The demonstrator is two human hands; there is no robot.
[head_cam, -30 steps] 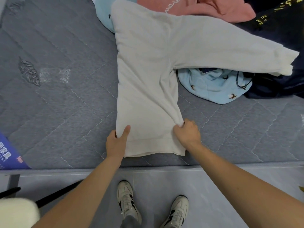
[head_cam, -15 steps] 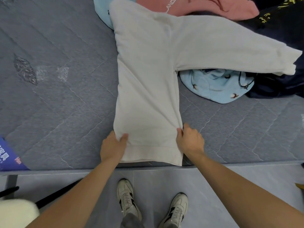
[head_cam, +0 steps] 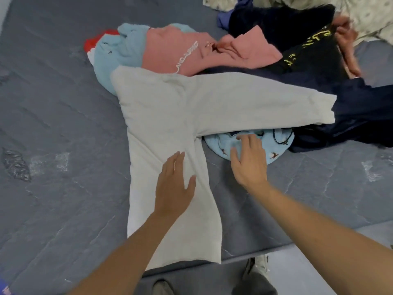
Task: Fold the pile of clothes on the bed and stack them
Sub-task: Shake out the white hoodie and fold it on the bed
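Observation:
A light grey sweatshirt [head_cam: 161, 116] lies folded lengthwise on the grey mattress [head_cam: 53, 124], its one sleeve stretched out to the right over the pile. My left hand [head_cam: 173, 186] rests flat and open on the sweatshirt's body. My right hand [head_cam: 247, 161] hovers with fingers spread just right of the body, over a light blue garment [head_cam: 274, 150] under the sleeve. Behind lie a pink sweatshirt [head_cam: 180, 54], another light blue piece [head_cam: 119, 52] and a dark navy garment [head_cam: 350, 116] with yellow lettering.
Another person's hand [head_cam: 346, 37] holds the dark clothing at the far right, near a pale patterned fabric [head_cam: 365, 15]. The mattress edge runs along the bottom, with grey floor and my shoes [head_cam: 258, 271] below it.
Both hands have let go of the sweatshirt's hem and moved up: the left now lies flat on the body, the right is beside it. The view has shifted, and the sweatshirt hem hangs over the mattress edge.

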